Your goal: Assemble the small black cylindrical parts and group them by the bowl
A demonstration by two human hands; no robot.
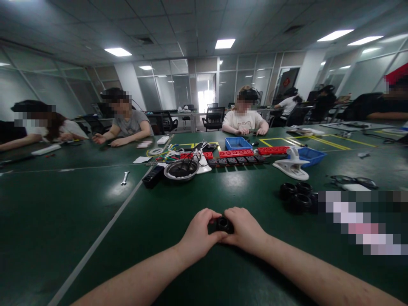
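Between my two hands, low over the green table (153,221), is a small black ring-shaped part (224,223) with a round hole facing up. My left hand (201,231) grips its left side, thumb in front and fingers behind. On the other side my right hand (244,227) is closed around the part, and its fingers cover the right edge. Several similar black ring-shaped parts (301,200) stand grouped on the table, to the right of and beyond my right hand. Whether the held part touches the tabletop I cannot tell.
Farther back lie a metal dish (181,174), a black box-shaped device (153,177), red strips (236,153), a white clip-like stand (291,169) and blue bins (237,143). A wrench (125,178) lies left, glasses (353,182) right. Several people sit around the table.
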